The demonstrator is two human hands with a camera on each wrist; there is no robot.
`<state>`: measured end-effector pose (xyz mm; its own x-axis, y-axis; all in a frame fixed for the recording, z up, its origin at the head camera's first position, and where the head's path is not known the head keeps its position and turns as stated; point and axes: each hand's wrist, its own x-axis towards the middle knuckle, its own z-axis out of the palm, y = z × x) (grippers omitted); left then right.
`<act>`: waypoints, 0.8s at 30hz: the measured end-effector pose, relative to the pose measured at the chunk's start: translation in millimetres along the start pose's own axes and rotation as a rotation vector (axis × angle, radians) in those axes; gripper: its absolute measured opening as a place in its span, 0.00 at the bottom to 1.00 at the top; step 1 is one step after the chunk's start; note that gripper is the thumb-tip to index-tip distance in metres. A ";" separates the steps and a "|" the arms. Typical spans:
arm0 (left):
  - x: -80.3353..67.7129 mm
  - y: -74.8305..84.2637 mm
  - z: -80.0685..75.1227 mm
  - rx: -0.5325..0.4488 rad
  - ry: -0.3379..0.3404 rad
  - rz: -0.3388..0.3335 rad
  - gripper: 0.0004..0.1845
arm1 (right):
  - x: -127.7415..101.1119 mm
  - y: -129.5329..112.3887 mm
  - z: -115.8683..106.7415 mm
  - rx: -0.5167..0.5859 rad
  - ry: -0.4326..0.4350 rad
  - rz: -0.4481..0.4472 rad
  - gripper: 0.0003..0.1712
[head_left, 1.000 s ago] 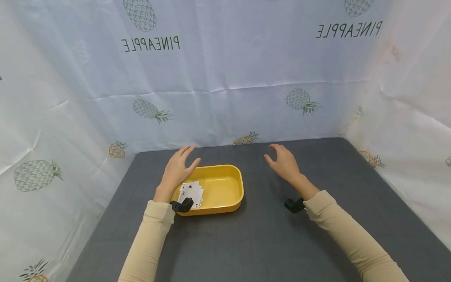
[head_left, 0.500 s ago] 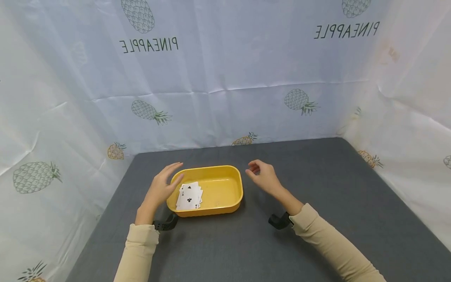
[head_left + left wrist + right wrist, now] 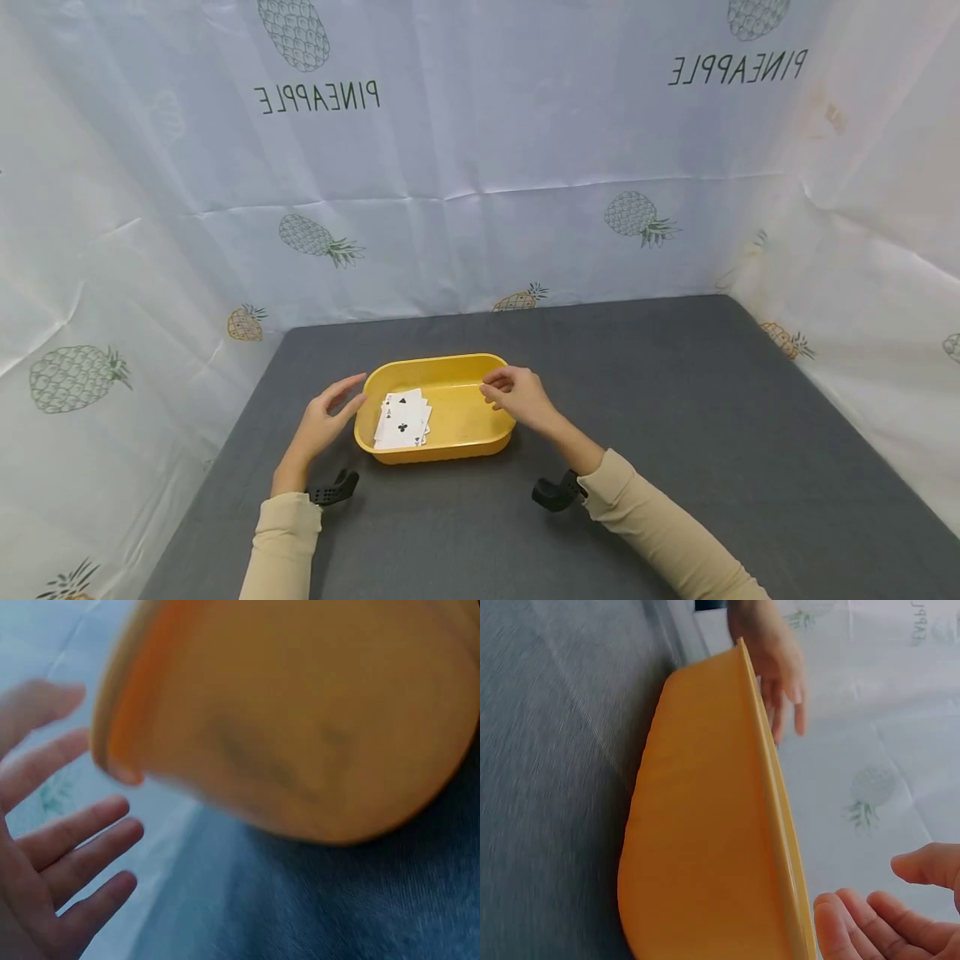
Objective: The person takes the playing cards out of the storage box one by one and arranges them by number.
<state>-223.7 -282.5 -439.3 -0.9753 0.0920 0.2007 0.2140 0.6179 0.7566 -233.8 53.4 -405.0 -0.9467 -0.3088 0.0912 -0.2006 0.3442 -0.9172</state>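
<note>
1. The yellow tray (image 3: 480,417) sits lower centre of the head view on the grey table (image 3: 675,433).
2. Playing cards (image 3: 403,419) lie in its left end.
3. The left hand (image 3: 324,417), fingers spread wide, hovers beside the left rim, holding nothing.
4. The right hand (image 3: 519,395), fingers loosely curled and empty, is over the right rim; contact unclear.

Glossy, probably plastic yellow tray (image 3: 498,433); matt grey cloth tabletop (image 3: 675,417).

Beige long sleeves (image 3: 660,533), black wrist camera mounts (image 3: 556,492)
</note>
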 end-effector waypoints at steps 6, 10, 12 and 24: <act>0.8 -17.6 4.9 -0.148 -0.040 -0.013 0.27 | 9.3 -2.8 20.5 0.056 -0.053 0.055 0.15; 4.1 -25.9 10.1 -0.250 -0.055 0.011 0.28 | 17.6 -1.1 34.2 0.116 -0.127 0.130 0.16; 5.9 -29.7 12.9 -0.284 -0.048 0.011 0.28 | 21.8 -0.2 40.8 0.140 -0.150 0.179 0.16; 5.7 -40.5 28.1 -0.422 -0.038 -0.058 0.28 | 41.5 9.8 70.8 0.205 -0.175 0.438 0.15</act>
<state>-239.5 -285.0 -486.3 -0.9860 0.1004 0.1330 0.1544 0.2498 0.9559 -257.2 -18.9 -437.7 -0.8711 -0.3238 -0.3691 0.2760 0.2989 -0.9135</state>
